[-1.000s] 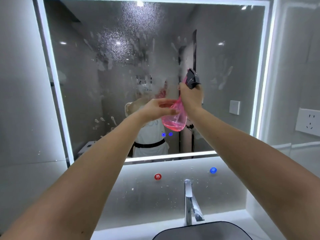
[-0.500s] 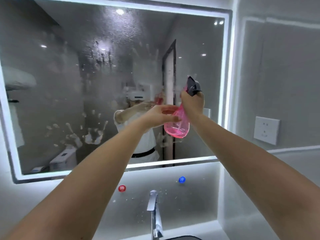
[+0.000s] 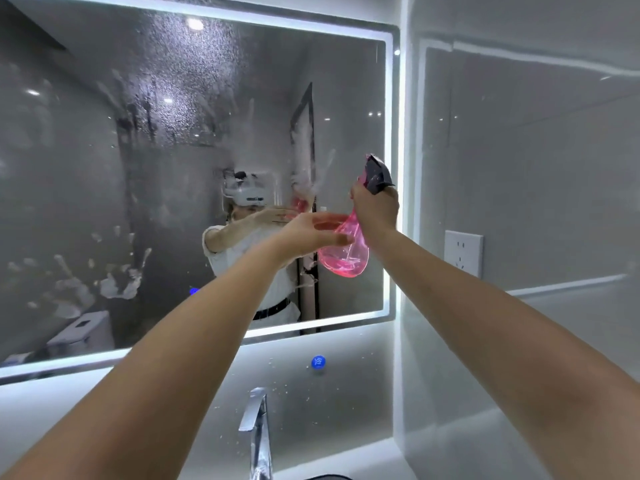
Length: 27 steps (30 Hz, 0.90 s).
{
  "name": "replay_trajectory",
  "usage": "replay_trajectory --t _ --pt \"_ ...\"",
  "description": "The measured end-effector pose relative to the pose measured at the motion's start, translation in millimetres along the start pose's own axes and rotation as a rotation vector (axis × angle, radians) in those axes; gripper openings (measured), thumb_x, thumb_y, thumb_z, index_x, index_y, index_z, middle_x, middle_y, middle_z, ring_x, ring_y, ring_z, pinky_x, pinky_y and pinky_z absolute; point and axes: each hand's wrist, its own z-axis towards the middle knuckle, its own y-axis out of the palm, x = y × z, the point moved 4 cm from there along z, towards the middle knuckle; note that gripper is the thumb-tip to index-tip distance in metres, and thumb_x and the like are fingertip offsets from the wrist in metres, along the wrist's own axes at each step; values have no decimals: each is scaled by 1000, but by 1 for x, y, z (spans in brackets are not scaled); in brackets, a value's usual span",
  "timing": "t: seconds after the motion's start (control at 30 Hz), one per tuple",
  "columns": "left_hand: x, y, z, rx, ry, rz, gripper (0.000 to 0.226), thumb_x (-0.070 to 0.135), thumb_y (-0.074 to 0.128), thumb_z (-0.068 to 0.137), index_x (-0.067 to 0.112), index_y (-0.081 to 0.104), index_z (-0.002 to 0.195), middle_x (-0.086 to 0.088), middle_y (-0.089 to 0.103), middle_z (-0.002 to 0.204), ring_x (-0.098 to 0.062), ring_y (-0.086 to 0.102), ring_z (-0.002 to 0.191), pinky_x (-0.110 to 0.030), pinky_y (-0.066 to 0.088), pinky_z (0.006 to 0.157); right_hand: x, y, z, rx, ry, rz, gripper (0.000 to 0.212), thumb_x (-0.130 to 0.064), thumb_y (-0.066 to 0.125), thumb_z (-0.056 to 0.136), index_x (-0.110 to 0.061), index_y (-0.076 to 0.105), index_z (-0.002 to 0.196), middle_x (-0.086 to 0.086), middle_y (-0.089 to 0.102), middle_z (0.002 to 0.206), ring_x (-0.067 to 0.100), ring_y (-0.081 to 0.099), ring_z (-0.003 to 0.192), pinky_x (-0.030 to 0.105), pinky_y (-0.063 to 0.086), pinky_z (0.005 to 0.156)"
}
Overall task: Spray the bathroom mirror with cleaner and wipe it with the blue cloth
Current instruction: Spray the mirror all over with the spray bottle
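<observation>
head view. the mirror (image 3: pixel 166 174) is mounted on the wall with a lit white border along its top, right and bottom edges. its glass carries fine spray droplets over the upper middle, runs below them, and white handprint smears (image 3: pixel 117 285) at the lower left.

the spray bottle (image 3: pixel 346 258), pink and see-through with a little pink liquid pooled in its rounded base, is held up in front of the right part of the mirror, near the right border. its dark trigger head (image 3: pixel 377 173) sits at the top and is tilted toward the glass.

the right hand (image 3: pixel 375 209) is clamped round the bottle's neck just under the trigger head, fingers curled. whether a finger is pressing the trigger cannot be told.

the left hand (image 3: pixel 311 233) lies against the left side of the bottle's body, fingers fairly straight and spread apart, thumb above; it touches the bottle without closing round it.

below the mirror, a chrome faucet (image 3: pixel 258 427) stands at the bottom centre, and a round blue marker (image 3: pixel 318 362) is fixed to the wall panel above and to the right of it. white specks dot that panel. a white wall socket (image 3: pixel 463 252) is set in the right-hand wall, beside the mirror's right edge.
</observation>
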Motion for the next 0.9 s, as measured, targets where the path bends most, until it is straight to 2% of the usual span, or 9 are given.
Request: replay_trajectory --t 0.13,0.23,0.47,0.5,0.6,0.63,0.73,0.83,0.9 --pt "3 10 2 -17 5 5 58 21 72 78 21 50 132 0 57 129 -16 54 110 -42 36 108 3 -13 1 -32 17 9 14 -11 58 84 -14 54 71 -1 49 64 10 44 55 22 39 54" --pt "1 22 0 -63 -5 28 61 24 72 78 21 48 134 0 54 133 -12 52 108 -37 35 108 10 -23 -2 1 17 -4 7 -12 57 86 -7 61 84 3 55 72 11 49 59 21 40 56" --pt "-32 63 -14 -127 -51 -24 57 22 72 79 21 50 133 0 56 131 -12 53 108 -33 37 104 50 -50 -27 21 62 -75 8 -11 55 87 -10 59 80 1 53 64 9 48 58 20 38 56" --pt "-36 66 -16 -135 -60 -29 57 22 72 80 21 50 133 1 56 130 -12 54 107 -31 38 103 55 -52 -31 19 66 -80 10 -13 56 89 -9 60 81 3 55 66 9 48 59 20 39 58" --pt "-48 77 -24 -157 -86 -39 56 21 72 80 21 51 132 4 59 122 -10 55 104 -25 38 96 69 -58 -43 32 77 -76 20 -19 58 90 -1 66 89 24 61 79 16 52 66 22 41 59" --pt "-52 80 -27 -153 -93 -58 56 20 73 79 21 52 131 5 59 119 -10 56 102 -26 39 96 74 -60 -46 38 79 -75 21 -19 58 90 0 66 88 25 62 81 16 52 68 21 41 58" --pt "-67 91 -35 -139 -121 -144 52 18 75 77 23 57 126 4 62 118 -8 61 99 -28 45 95 86 -66 -54 46 97 -127 17 -15 58 88 -8 61 73 6 52 60 11 46 56 20 39 55" --pt "-84 107 -44 -143 -143 -176 48 21 76 76 30 60 120 8 64 114 -7 61 105 -32 45 99 103 -73 -63 45 121 -193 13 -14 56 88 -7 62 79 3 56 67 12 50 61 15 41 53" --pt "-94 116 -52 -148 -155 -189 44 23 76 76 34 61 116 14 66 108 -3 61 103 -31 45 99 115 -76 -71 42 134 -221 12 -15 55 88 -7 63 83 7 60 73 16 53 67 21 44 60"
